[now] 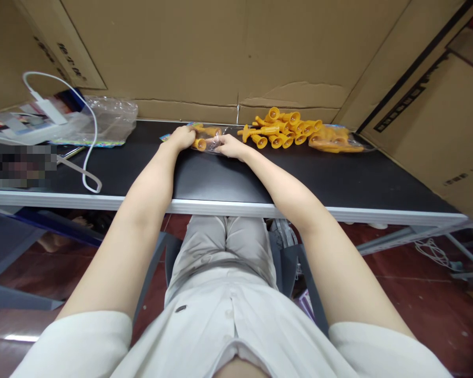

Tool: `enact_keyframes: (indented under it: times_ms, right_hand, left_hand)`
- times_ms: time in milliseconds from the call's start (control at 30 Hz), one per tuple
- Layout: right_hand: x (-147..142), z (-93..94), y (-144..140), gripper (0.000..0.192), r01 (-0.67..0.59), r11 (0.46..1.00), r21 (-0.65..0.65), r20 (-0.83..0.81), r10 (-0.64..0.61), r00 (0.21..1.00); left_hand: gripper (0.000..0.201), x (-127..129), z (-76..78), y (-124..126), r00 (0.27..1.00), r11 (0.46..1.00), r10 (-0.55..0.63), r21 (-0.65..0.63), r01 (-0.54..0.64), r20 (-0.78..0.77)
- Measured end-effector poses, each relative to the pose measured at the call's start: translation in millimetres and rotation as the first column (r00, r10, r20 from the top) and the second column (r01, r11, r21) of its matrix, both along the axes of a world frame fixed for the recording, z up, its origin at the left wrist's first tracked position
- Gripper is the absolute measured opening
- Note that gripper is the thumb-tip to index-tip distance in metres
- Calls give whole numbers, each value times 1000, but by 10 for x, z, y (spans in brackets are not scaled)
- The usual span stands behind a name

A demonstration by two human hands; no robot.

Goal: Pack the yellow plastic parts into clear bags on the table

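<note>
A clear plastic bag point(211, 147) with yellow horn-shaped plastic pieces point(199, 144) inside lies on the black tabletop between my hands. My left hand point(182, 137) is closed on the bag's left part, beside the pieces. At the bag's other end, my right hand point(232, 146) pinches the clear film; the fingertips are partly hidden in its glare. Just right of this hand is a heap of loose yellow horn-shaped pieces point(287, 128), their flared ends mostly facing me. Farther right, another clear bag filled with yellow pieces point(333, 139) lies flat.
Clear bags with a colourful edge point(110, 123) lie at the back left. Near them a white cable point(94, 131) loops over the table beside a white plug. Cardboard walls point(220, 52) enclose the back and sides. A metal strip point(228, 207) edges the table's front.
</note>
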State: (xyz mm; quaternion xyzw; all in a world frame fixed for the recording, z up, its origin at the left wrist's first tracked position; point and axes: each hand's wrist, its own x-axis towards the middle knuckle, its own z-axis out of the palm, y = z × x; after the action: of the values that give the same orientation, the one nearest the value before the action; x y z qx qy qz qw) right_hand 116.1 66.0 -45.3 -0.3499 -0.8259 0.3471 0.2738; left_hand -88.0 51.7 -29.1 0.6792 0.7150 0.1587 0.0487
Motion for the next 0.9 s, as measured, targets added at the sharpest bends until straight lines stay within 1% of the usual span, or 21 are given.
enact_keyframes:
  times_ms: [167,300,500,633,733,900]
  right_hand:
    - [4,43,-42,58,-9,1000,-17,11,9,1000]
    - [10,65,-83,56,-15,999,-29,-9,15,1000]
    - [11,76,-109,57,1,1000,-25,22,0,1000]
    - [5,57,-82,55,-6,1000,-12,20,6,1000]
    - [-2,32,-48,51,6,1000,-8,22,-5,1000]
    - [-6,11,-26,57,17,1000,-2,55,-17,998]
  left_hand:
    - [63,25,42,-58,998,999,47,-17,-46,31]
    - [63,42,61,-84,998,999,39,2,-39,53]
    - [69,57,71,-97,997,999,37,24,-38,72]
    - [64,41,60,-83,998,999,34,-11,-34,52]
    - [61,29,45,-66,999,1000,20,1,-20,51]
    - [60,34,46,-70,999,1000,17,2,-17,49]
